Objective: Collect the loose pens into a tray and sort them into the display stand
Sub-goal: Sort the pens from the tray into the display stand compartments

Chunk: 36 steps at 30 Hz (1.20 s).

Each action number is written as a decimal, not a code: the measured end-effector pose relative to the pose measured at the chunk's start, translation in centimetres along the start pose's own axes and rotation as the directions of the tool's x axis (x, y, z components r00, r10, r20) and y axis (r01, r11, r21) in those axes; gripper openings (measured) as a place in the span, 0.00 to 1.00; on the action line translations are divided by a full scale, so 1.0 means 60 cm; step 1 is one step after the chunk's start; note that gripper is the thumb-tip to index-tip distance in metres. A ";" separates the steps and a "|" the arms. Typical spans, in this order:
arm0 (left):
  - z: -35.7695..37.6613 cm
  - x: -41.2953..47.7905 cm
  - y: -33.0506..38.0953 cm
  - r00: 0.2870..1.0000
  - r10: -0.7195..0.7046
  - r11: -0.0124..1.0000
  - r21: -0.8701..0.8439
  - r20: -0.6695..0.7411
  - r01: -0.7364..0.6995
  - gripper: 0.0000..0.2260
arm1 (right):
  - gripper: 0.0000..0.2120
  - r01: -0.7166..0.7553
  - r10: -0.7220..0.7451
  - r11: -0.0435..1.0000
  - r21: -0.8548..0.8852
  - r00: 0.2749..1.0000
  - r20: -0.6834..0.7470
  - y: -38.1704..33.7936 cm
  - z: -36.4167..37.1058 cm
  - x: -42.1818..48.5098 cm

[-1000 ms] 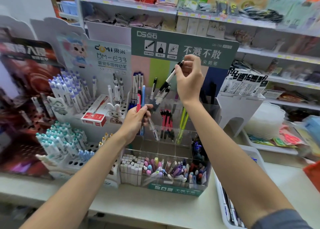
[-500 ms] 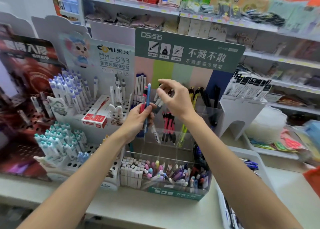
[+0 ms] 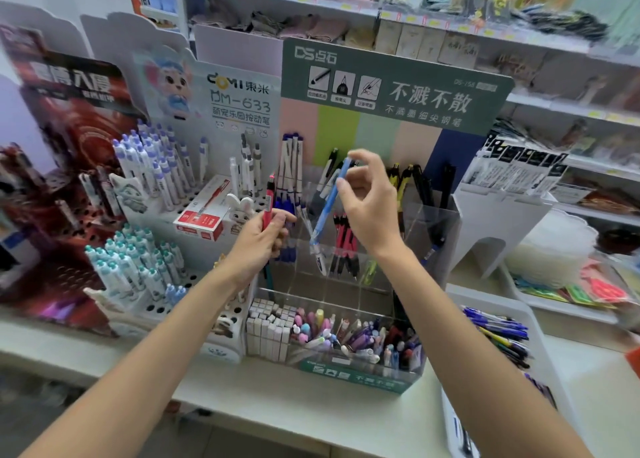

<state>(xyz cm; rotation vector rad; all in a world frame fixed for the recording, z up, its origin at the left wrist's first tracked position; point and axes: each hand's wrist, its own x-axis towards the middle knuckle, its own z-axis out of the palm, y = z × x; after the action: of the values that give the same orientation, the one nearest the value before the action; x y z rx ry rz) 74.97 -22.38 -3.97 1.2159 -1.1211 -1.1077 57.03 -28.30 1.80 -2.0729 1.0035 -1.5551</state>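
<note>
While the left hand point(image 3: 256, 239) curls round a red pen point(image 3: 268, 201), holding it upright with its cap end rising at twelve o'clock above the fist, the right hand point(image 3: 367, 211) pinches a blue pen point(image 3: 329, 204) near its top between thumb and fingertips, the other fingers loosely spread. The blue pen slants, its tip pointing toward seven o'clock, over the clear stand point(image 3: 433, 222). Whether the tip is inside a compartment cannot be told. Just at three o'clock of that tip, red-and-black pens point(image 3: 343, 246) stand in one compartment, and yellow and black ones fill those further toward three o'clock. The two hands are near each other but apart, the left at nine o'clock of the right. At four o'clock of the stand a white tray point(image 3: 502, 305) lies on the counter with loose pens point(image 3: 498, 333) in it. A green sign point(image 3: 394, 87) rises at twelve o'clock behind the stand, and racks of white pens point(image 3: 156, 170) stand at nine o'clock.
</note>
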 end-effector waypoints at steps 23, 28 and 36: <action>0.003 -0.042 -0.055 0.996 -0.084 0.996 -0.031 -0.031 0.083 0.06 | 0.24 -0.032 0.055 0.985 -0.168 0.990 0.133 0.044 0.046 -0.153; 0.049 -0.027 -0.034 0.995 -0.021 0.999 0.039 0.099 0.017 0.06 | 0.28 -0.090 0.104 0.993 -0.071 0.966 0.237 0.002 0.023 -0.096; 0.061 0.005 -0.014 0.999 0.040 0.997 0.063 -0.029 -0.038 0.06 | 0.16 0.007 -0.051 0.972 -0.234 0.982 -0.183 0.032 -0.073 -0.041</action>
<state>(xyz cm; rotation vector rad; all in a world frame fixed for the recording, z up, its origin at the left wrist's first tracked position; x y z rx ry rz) 71.36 -23.12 -4.72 1.2500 -1.1587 -1.0279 51.94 -27.28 0.32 -2.1300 1.2837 -1.7483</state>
